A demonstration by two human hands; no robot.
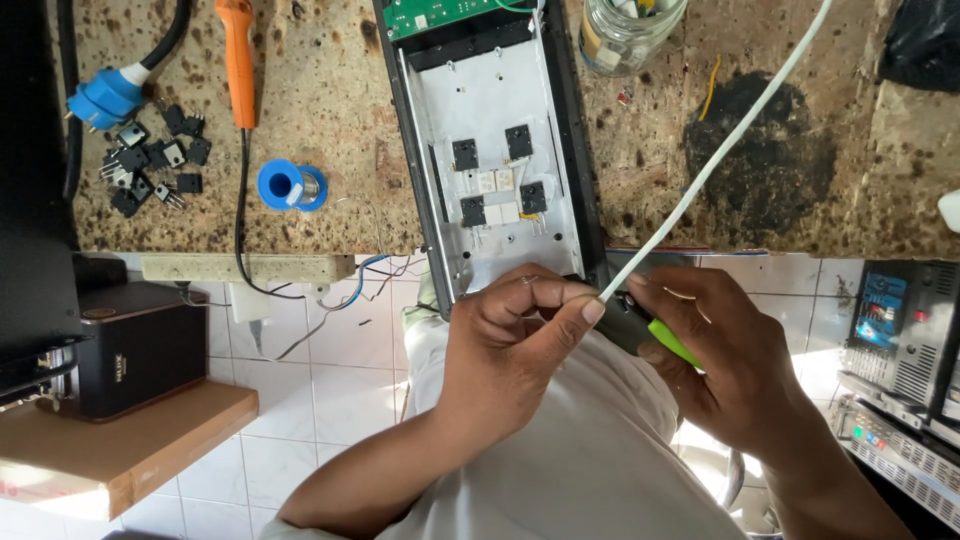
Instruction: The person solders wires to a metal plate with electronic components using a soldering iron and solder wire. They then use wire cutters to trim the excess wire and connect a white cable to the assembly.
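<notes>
Hands meet just below the front edge of the tabletop (330, 110), over the person's lap. The left hand (510, 335) is curled, thumb and fingertips pressed together on the near end of a thin white cable (720, 160). The right hand (730, 355) is closed around a tool with a black and lime-green handle (672, 343), its working end brought right up to the same cable end; the tip itself is hidden between the fingers.

From the pinch the cable runs up and to the right, crossing over the tabletop and leaving at the top edge. It looks light and pliant, with a smooth jacket that would likely slip unless held close to the end, which is where the left hand has it.

Just beyond the hands an open metal chassis (500, 110) overhangs the tabletop's edge, four black components bolted to its floor and a green circuit board (430, 14) at its far end. To the left lie an orange-handled soldering iron (238, 60), a blue spool of solder (290, 186), a heap of loose black transistors (150, 160) and a blue plug (105, 98). A glass jar (630, 32) stands right of the chassis.
</notes>
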